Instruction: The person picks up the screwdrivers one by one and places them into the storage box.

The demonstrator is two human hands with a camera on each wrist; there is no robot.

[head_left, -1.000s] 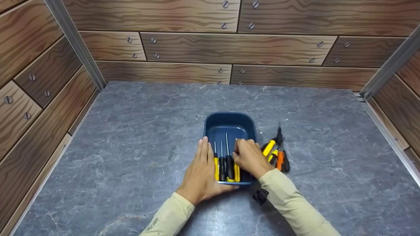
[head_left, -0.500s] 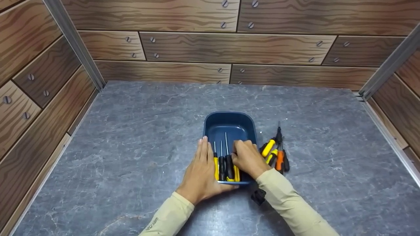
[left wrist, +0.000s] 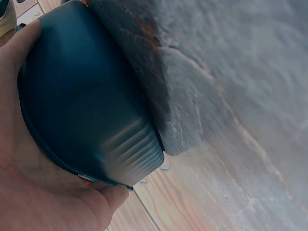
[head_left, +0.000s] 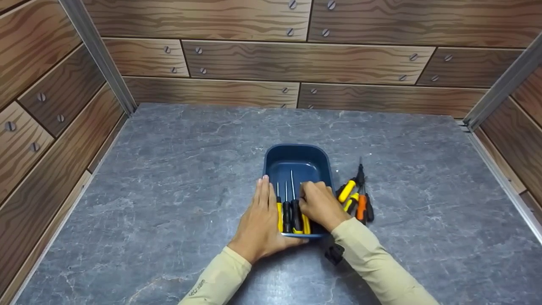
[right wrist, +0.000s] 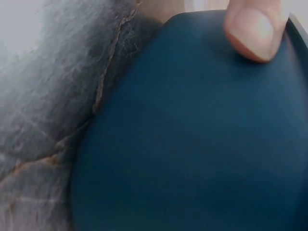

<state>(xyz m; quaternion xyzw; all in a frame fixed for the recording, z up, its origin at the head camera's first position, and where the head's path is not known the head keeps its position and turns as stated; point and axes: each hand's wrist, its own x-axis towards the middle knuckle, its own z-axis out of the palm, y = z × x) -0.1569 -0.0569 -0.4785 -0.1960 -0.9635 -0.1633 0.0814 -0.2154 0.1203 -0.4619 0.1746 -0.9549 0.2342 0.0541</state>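
Note:
A dark blue box (head_left: 315, 167) holds a row of screwdrivers, handles toward the near wall. Two black-handled screwdrivers (head_left: 287, 218) lie in the middle, with a yellow-and-black one (head_left: 279, 218) on their left. My left hand (head_left: 258, 231) lies along the box's left wall with straight fingers, its thumb along the near wall. Over the right rim, my right hand (head_left: 320, 205) has curled fingers at a yellow-and-black screwdriver (head_left: 306, 223); the hand hides that tool's shaft. In the right wrist view, one fingertip (right wrist: 252, 33) hangs against the box's outer wall (right wrist: 192, 134).
Right of the box, several loose tools lie in a pile, among them a yellow handle (head_left: 347, 191), an orange handle (head_left: 361, 207) and a black handle (head_left: 369, 209). Wood-patterned walls (head_left: 271, 63) stand around the grey marbled table (head_left: 190, 169).
My right hand has shifted slightly left and down beside the yellow-and-black screwdriver, then stayed there. The left hand and the box have hardly moved.

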